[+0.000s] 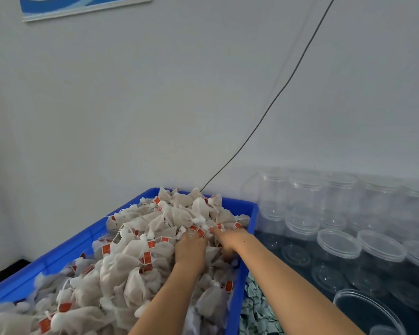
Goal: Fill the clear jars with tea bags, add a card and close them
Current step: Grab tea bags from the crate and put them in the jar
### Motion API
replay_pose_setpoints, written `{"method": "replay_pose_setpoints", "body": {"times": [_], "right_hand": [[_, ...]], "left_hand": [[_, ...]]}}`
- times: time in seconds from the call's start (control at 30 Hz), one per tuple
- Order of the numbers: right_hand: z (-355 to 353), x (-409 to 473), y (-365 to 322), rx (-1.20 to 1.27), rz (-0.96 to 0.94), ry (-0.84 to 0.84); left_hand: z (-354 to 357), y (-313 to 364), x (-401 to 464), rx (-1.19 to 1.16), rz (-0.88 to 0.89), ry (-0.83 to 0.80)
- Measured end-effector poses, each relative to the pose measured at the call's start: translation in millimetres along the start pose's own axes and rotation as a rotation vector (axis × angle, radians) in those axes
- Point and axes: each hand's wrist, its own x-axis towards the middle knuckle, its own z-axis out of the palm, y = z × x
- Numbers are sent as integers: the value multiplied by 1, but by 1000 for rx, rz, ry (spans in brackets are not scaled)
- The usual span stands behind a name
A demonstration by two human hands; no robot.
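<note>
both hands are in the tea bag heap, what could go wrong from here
1. The tea bags have strings and red tags; a scoop by the left hand and right hand may drag extras over the blue crate rim.
2. The clear jars stand close together and look light; a swinging forearm could topple them.

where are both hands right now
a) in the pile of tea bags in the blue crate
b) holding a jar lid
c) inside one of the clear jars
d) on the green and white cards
a: the left hand and the right hand both reach into the heap of tea bags in the blue crate, while the clear jars stand untouched to the right.
</note>
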Motion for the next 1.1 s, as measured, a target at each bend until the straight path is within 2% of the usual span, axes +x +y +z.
{"method": "replay_pose_setpoints", "body": {"times": [0.1, 0.2, 0.27, 0.37, 0.43, 0.5, 0.67, 0.77, 0.8, 0.9, 1.0, 1.1], "right_hand": [[-5, 0, 1, 52, -13, -110], [-6, -4, 0, 97, -30, -139], [-3, -5, -2, 84, -47, -71], [-1, -5, -4, -34, -79, 81], [1, -4, -5, -36, -93, 94], [2, -3, -4, 22, -106, 124], [-8, -7, 0, 293, -169, 300], [-19, -15, 2, 544, -185, 387], [-24, -19, 3, 659, -177, 392], [-37, -32, 3, 1058, -144, 351], [-48, -45, 3, 1195, -157, 414], [-61, -66, 4, 1249, -196, 490]], "left_hand": [[0, 3, 1, 46, 16, 58], [0, 0, 3, -104, 8, 56], [2, -5, 3, -320, -50, 99], [0, -10, 1, -700, -233, 197], [-6, -12, 3, -917, -359, 254], [-12, -16, 4, -1163, -450, 311], [-27, -30, 1, -1586, -604, 432], [-41, -36, -2, -1937, -784, 286], [-45, -37, -3, -2110, -788, 217], [-59, -35, -13, -2668, -643, 69], [-69, -22, -23, -2819, -671, 36], [-84, -1, -32, -2798, -693, -70]]}}
